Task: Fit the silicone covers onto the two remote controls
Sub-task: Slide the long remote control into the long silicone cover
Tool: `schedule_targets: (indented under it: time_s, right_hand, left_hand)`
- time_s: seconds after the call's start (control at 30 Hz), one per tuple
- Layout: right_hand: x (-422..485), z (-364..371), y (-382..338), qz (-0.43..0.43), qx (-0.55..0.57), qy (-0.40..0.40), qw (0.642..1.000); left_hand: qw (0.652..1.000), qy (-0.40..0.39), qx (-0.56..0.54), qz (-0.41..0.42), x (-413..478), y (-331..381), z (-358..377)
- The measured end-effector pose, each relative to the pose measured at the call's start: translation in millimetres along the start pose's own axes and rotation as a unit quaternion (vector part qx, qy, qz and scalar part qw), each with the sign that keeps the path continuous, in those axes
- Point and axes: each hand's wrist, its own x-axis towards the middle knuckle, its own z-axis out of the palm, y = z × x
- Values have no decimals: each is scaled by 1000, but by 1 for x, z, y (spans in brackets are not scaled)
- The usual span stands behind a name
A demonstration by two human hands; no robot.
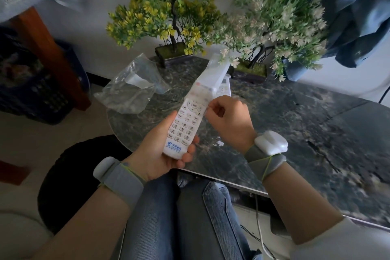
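Observation:
My left hand (157, 155) grips the lower end of a white remote control (184, 126) with its keypad facing up, above the table's near edge. A translucent silicone cover (213, 75) sits over the remote's top part and sticks out loosely beyond it. My right hand (229, 120) pinches the cover's edge at the remote's right side. A second white remote (225, 86) lies on the table behind, mostly hidden by the cover. A crumpled clear plastic bag (132, 86) rests at the table's left edge; I cannot tell whether another cover is inside.
The dark marble-patterned table (295, 124) stretches to the right. Two potted artificial trees, yellow (166, 12) and pale pink (272, 25), stand at its back. A dark round stool (84, 167) is at my left knee, and a dark basket (35, 91) sits on the floor left.

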Motion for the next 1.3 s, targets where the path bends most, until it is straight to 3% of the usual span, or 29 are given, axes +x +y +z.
schedule_targets:
  time_s: [0.17,0.4,0.5,0.63,0.93,1.0,1.13,1.3]
  right_hand:
    - [-9,0,-8,-41,32,-73,996]
    - [-8,-9,-16,-94,-18,-126,987]
    - [6,-18,-22,-69,-71,-117,988]
    - [20,-22,-35,-65,-58,-33,996]
    - [18,9,-42,-184,-317,-127,922]
    - [14,11,-43,-147,-293,-114,938]
    - [1,19,-45,12,-107,-76,991]
    - [-17,19,-50,-19,-76,-111,991]
  left_hand:
    - [1000,-6,-27,8,1,6,-4]
    - [1000,1,-3,24,-1,9,-6]
    - [997,47,34,45,-2,9,-3]
    - [982,132,126,51,0,2,2]
    - [960,206,181,59,6,-4,5]
    - [958,211,186,59,8,-5,5]
    - [964,194,175,49,6,-2,1]
    - [973,172,145,43,2,-3,0]
